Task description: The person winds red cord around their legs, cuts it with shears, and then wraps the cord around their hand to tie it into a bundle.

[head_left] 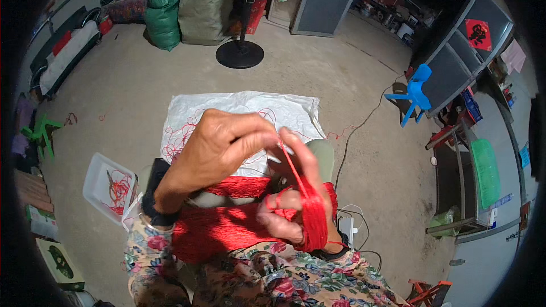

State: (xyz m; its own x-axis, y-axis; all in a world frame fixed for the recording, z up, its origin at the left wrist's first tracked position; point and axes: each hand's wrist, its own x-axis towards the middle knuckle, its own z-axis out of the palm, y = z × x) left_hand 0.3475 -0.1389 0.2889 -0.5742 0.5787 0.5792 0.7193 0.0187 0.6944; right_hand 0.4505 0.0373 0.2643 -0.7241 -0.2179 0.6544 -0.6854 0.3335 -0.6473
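My left hand [219, 150] is raised in front of me, its fingertips pinching a taut strand of red thread [291, 165]. My right hand [293, 193] sits just below and to the right, palm toward me, with a thick wrap of red thread [314, 216] wound around its fingers. The strand runs from the left fingertips down into that wrap. A large bundle of red thread [219, 227] lies across my lap, under both hands. Loose red threads [179, 136] lie scattered on a white plastic sheet [250, 108] on the floor ahead.
A clear plastic box [108, 187] with scissors and red thread scraps stands at my left. A fan base [240, 54] and green sacks [163, 14] are farther back. A blue plastic chair [414, 94], a cable and a power strip [346, 227] lie to the right.
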